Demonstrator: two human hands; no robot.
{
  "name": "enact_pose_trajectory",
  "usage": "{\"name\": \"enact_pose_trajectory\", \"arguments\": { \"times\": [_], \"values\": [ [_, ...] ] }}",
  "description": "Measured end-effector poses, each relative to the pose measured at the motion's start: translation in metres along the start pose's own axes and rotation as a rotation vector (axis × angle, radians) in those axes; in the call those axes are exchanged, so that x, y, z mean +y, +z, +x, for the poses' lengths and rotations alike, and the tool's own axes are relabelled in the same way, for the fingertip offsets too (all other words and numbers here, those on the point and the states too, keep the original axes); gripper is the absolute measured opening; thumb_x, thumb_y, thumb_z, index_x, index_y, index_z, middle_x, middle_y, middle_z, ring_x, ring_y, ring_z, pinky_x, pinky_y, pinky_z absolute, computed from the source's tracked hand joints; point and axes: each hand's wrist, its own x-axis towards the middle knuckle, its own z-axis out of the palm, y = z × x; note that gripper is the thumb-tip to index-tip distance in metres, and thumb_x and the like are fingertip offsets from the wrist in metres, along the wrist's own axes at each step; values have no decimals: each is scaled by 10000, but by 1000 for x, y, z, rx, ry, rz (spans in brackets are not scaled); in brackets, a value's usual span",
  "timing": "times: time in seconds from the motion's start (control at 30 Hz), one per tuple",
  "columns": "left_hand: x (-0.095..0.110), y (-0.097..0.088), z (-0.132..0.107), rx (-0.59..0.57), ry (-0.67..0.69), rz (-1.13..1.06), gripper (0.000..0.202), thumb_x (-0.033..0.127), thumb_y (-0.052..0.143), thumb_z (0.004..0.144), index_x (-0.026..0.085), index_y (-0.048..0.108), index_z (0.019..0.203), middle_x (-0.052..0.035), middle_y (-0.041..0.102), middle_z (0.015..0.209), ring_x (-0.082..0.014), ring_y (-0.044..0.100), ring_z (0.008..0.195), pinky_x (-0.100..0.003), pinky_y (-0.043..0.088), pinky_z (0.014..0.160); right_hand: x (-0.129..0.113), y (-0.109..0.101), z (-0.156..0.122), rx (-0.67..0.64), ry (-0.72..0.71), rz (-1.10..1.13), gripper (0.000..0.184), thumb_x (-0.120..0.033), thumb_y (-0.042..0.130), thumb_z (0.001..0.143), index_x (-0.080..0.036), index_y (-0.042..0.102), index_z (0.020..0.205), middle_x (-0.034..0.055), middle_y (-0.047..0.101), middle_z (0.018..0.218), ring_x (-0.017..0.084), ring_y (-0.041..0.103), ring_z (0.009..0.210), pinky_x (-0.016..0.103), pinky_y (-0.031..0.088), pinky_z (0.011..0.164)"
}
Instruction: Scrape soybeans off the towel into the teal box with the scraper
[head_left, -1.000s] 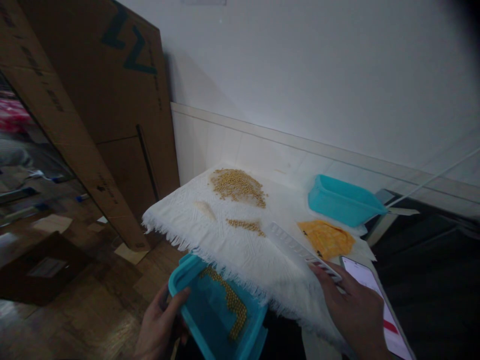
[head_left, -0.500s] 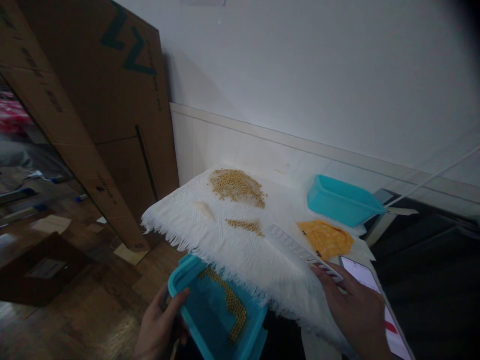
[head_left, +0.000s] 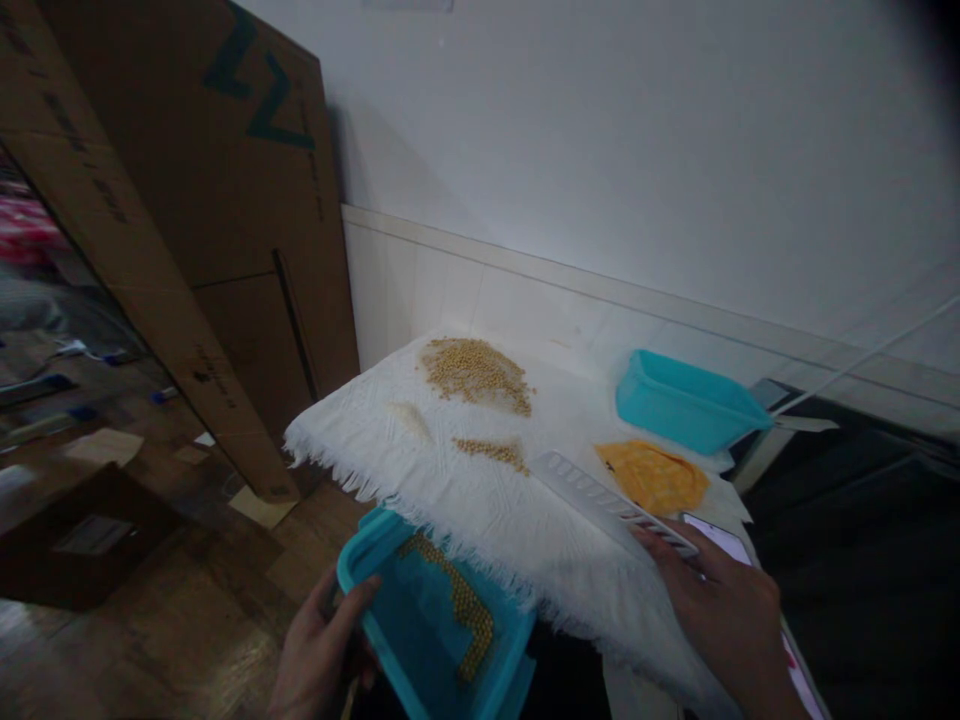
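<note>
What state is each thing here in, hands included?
Left hand: gripping near blue tub.
Near blue tub: holding some beans.
Right hand: gripping slotted white strip.
Slotted white strip: far end beside short bean row.
Short bean row: loose on white cloth.
Large bean patch: spread out.
White cloth: draped, fringe hanging down.
Yellow piece: lying creased.
Far blue tub: upright, contents unclear.
Phone: screen lit, partly covered.

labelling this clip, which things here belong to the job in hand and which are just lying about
Seemingly in the job:
blue bin, in left hand, beans inside
white slotted strip, in right hand
large bean pile and small bean row, on white cloth

Seemingly just lying about:
second blue bin
crumpled yellow item
phone
cardboard box
</note>
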Motion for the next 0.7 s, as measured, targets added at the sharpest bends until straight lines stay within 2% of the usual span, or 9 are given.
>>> {"name": "enact_pose_trajectory", "arguments": {
  "times": [0.17, 0.3, 0.43, 0.6, 0.7],
  "values": [
    [0, 1, 1, 2, 2, 9, 682, 604, 979, 602, 168, 729, 1063, 84, 563, 387, -115, 491, 297, -173, 329, 310, -2, -1, 1, 44, -53, -23, 681, -750, 445, 1047, -273, 889, 847, 36, 870, 846, 219, 789, 553, 295, 614, 552],
    [0, 0, 1, 6, -4, 15, 705, 604, 976, 597, 165, 721, 1085, 83, 568, 394, -126, 503, 304, -186, 341, 314, -2, 0, 3, 28, -109, -22, 633, -689, 452, 1067, -286, 886, 843, 18, 869, 840, 212, 800, 573, 283, 606, 541],
    [-5, -4, 4, -12, 4, 30, 664, 611, 945, 642, 174, 731, 1094, 81, 568, 419, -122, 502, 322, -190, 346, 327, -1, 2, 3, 15, -78, 20, 572, -651, 492, 1059, -278, 889, 883, 15, 868, 833, 212, 806, 589, 277, 620, 563],
    [-6, -4, 4, 21, -1, 47, 681, 614, 950, 624, 176, 744, 1104, 90, 549, 430, -119, 489, 333, -196, 348, 330, 3, 7, 2, -5, 6, 87, 493, -621, 554, 1030, -279, 893, 922, 12, 873, 865, 212, 813, 617, 277, 652, 634],
    [-2, 0, 1, 21, 0, 40, 677, 617, 954, 615, 177, 733, 1079, 86, 559, 423, -122, 494, 330, -195, 351, 327, 5, 8, 3, -20, 23, 98, 471, -612, 569, 1017, -288, 896, 916, 12, 872, 858, 215, 811, 610, 279, 647, 608]
  ]
}}
